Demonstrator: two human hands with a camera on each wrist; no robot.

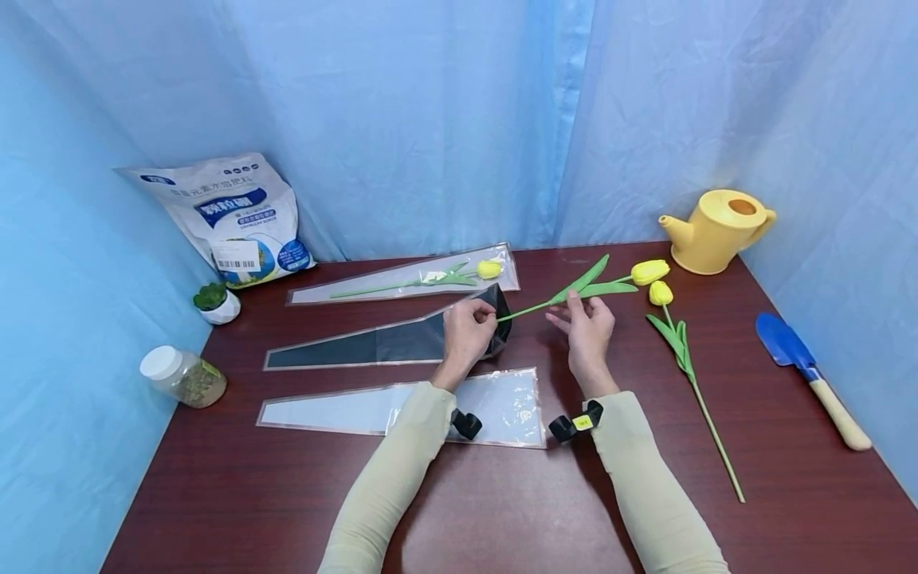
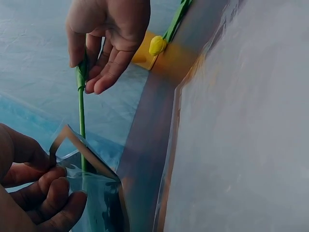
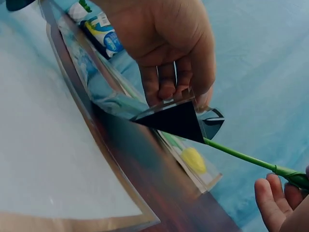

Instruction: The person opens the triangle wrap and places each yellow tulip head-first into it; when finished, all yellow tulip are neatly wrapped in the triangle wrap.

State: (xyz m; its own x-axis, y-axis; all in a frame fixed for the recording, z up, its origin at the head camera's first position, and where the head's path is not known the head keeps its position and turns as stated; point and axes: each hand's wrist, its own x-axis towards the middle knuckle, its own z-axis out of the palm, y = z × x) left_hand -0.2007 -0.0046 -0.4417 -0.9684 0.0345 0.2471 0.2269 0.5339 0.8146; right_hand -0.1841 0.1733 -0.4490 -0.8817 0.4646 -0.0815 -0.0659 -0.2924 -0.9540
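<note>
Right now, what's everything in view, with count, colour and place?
Table: one, dark red-brown, foreground.
Curtains: count unclear, pale blue, behind and beside table.
Bag: one, mainly white and blue, back left.
Potted plant: one, green in white pot, left.
Jar: one, clear with white lid, left.
Watering can: one, yellow, back right.
Trowel: one, blue with pale handle, right.
Wrappers: three; back wrapper pale, black wrapper between, front wrapper white.
Flowers: three, yellow on green; back flower in back wrapper, middle flower, stem in black wrapper, right flower on table.
Left hand: one, bare, pinching black wrapper's mouth.
Right hand: one, bare, holding middle flower.
Shirt sleeves: two, pale beige, forearms.
Wrist cameras: two, black, wrists.
</note>
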